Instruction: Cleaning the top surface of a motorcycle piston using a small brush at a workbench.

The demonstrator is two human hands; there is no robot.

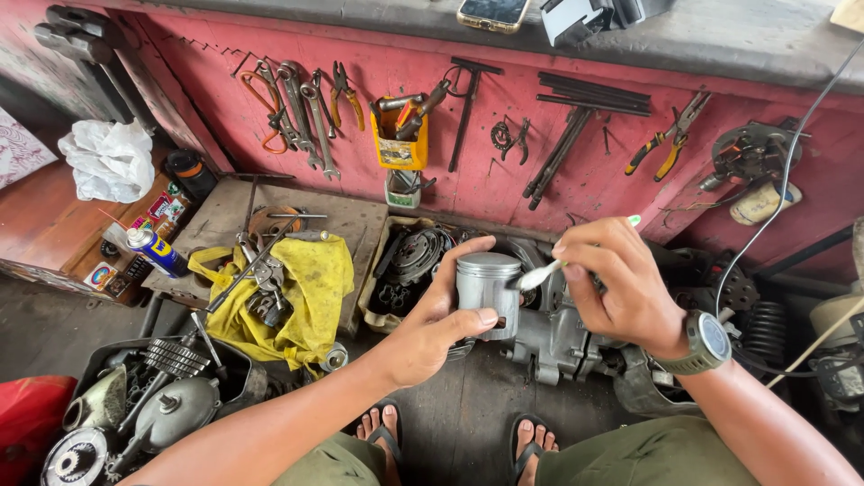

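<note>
Currently left hand is wrapped around a grey metal piston, held upright in mid-air above the engine block, thumb on the near side, fingers behind. Right hand is pinched narrow on a small brush with a white-green handle, bristle end touching the piston's upper side near the ring grooves. Olive wristwatch on the right wrist. Engine block sits on the floor just past the sandalled feet. Left of it: yellow rag with loose tools on a wooden board, tray of clutch parts between rag and piston. Red wall behind carries hung spanners, pliers, a yellow holder. Blue spray can far left.
</note>
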